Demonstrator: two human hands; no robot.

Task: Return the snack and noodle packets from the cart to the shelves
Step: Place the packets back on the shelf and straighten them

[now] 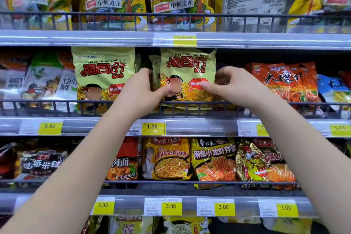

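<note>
On the middle shelf, left hand and right hand grip upright, front-facing packet.

- We face three tiers of grey metal shelving, each front edge running the full width of view.
- We note a dark wire guard rail along each tier's front.
- We read yellow paper price labels set in the edge strips, where white glare streaks lie.

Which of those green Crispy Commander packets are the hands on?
The right-hand packet: the left hand and right hand pinch its sides. The left-hand packet is not gripped.
</note>
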